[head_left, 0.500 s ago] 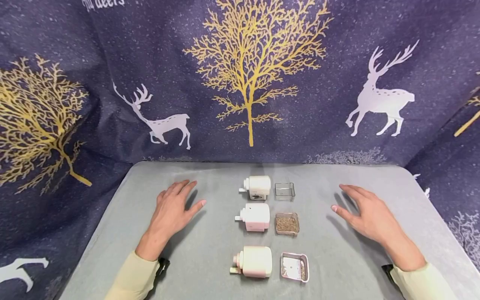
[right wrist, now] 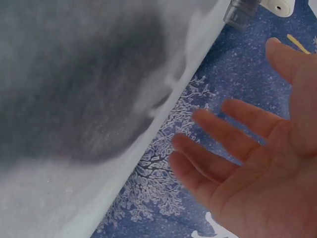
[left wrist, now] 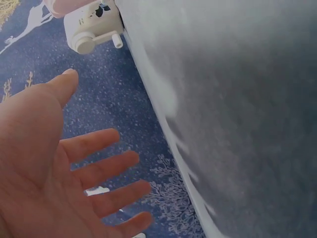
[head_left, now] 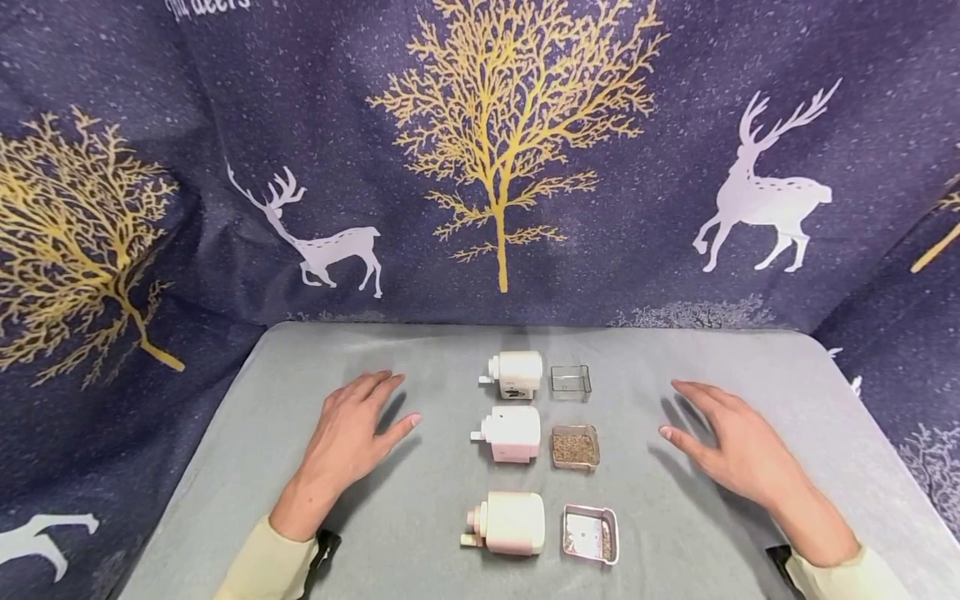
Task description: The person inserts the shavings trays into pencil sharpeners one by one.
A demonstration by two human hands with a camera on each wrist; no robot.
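My left hand (head_left: pixel 345 442) hovers over the left of the table, fingers spread and holding nothing. On the other side my right hand (head_left: pixel 746 450) is likewise spread, its palm facing inward in the right wrist view. Between them three crank pencil sharpeners form a column: a white one (head_left: pixel 521 372) at the back, a pale pink one (head_left: pixel 514 433) in the middle and a cream-pink one (head_left: pixel 515 522) in front. Beside each is a shavings tray: a clear tray (head_left: pixel 572 381), a tray full of brown shavings (head_left: pixel 574 448) and a pink-rimmed tray (head_left: pixel 590 535) with some shavings at its right side.
A grey cloth covers the table (head_left: pixel 420 350). Behind it hangs a dark blue curtain (head_left: pixel 322 100) printed with gold trees and white deer. The sharpeners' crank handles point left.
My left hand has shifted slightly to the right and nearer. My right hand has dropped a little toward the front. The sharpeners and trays keep their places.
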